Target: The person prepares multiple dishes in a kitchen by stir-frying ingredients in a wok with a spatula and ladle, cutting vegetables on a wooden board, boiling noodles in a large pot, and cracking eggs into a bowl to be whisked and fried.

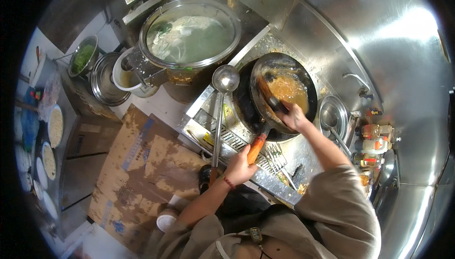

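Note:
My left hand (239, 166) is closed round the orange wooden handle (256, 148) of a dark wok (256, 77), which is tilted over the black burner ring. In my right hand (293, 116) is a brush-like tool (266, 93) with a dark grip and brown bristles or slats, reaching into the wok. Brownish, foamy liquid (288, 89) lies in the wok beside the tool. A long-handled steel ladle (225, 78) rests to the left of the wok, and a slotted metal rack (231, 138) sits below it.
Left of the wok, a large pot (192, 63) holds cloudy liquid and pale strands. A white bucket (121, 81) stands beside it. To the right are a steel bowl with a ladle (343, 111), a tap (357, 79) and several seasoning bottles (371, 145). Cardboard (142, 180) covers the floor.

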Demonstrator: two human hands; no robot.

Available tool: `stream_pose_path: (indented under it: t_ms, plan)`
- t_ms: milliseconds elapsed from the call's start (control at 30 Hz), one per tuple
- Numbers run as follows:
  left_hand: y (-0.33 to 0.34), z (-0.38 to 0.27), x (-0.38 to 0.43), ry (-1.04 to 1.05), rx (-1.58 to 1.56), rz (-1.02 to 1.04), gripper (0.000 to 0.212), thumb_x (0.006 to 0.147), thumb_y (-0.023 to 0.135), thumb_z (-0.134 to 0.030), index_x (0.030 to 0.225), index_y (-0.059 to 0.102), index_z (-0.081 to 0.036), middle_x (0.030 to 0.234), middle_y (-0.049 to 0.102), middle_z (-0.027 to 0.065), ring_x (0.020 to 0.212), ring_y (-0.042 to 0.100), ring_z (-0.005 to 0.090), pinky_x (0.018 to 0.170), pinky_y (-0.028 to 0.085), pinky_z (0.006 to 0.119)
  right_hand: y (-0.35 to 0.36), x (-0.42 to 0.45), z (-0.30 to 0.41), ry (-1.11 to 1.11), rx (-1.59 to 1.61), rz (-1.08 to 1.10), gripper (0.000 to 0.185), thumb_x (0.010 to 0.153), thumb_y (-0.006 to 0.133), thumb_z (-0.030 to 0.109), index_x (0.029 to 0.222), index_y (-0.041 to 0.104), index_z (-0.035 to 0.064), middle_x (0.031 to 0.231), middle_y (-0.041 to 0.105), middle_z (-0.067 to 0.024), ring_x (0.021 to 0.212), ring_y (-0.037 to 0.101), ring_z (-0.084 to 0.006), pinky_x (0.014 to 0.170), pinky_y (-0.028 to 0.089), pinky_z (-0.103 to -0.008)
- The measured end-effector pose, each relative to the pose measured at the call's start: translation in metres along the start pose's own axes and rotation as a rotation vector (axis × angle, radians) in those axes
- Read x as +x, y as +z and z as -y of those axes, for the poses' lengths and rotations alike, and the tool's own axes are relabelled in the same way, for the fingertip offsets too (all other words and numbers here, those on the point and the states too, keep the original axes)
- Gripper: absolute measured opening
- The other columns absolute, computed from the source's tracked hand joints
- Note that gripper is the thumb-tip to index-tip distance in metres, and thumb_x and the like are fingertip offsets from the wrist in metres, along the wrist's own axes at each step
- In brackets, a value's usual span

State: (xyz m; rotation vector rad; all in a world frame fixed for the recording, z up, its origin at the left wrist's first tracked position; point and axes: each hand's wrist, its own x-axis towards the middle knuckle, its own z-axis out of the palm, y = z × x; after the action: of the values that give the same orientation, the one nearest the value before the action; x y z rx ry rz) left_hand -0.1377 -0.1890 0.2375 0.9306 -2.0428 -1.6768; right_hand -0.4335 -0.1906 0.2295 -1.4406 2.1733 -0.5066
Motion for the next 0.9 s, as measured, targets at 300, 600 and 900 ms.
stream_pose_path:
  t_ms: [300, 600, 900]
  plan:
    - [-0.003, -0.011, 0.01, -0.063, -0.081, 0.135, 0.051, 0.069, 0.059, -0.011, 0.114, 0.045, 0.008, 0.084, 0.059, 0.0284, 0.082, 0.058, 0.0408, 0.069, 0.047, 0.043, -0.06, 0.026, 0.036, 0.46, 0.307, 0.317, 0.034, 0.078, 0.059, 0.011, 0.11, 0.055, 0.0015, 0.075, 0.056, -0.0088, 0.039, 0.047, -0.0149, 0.033, 0.038, -0.0308]
    - [-0.015, -0.011, 0.007, -0.105, -0.038, 0.083, 0.038, 0.067, 0.06, -0.008, 0.103, 0.05, 0.002, 0.078, 0.058, 0.0209, 0.074, 0.058, 0.0357, 0.065, 0.046, 0.037, -0.14, -0.055, -0.011, 0.362, -0.513, 0.512, 0.034, 0.08, 0.064, 0.033, 0.107, 0.062, 0.0126, 0.094, 0.062, -0.0098, 0.078, 0.061, -0.0231, 0.065, 0.05, -0.0366]
    - [-0.014, -0.001, 0.002, -0.053, -0.058, 0.081, 0.054, 0.069, 0.06, -0.011, 0.117, 0.043, 0.01, 0.088, 0.059, 0.029, 0.085, 0.059, 0.041, 0.075, 0.048, 0.039, -0.075, -0.047, -0.063, 0.162, -0.351, 0.158, 0.043, 0.076, 0.066, 0.024, 0.114, 0.059, 0.0045, 0.09, 0.067, -0.0125, 0.077, 0.064, -0.0195, 0.068, 0.053, -0.0281]
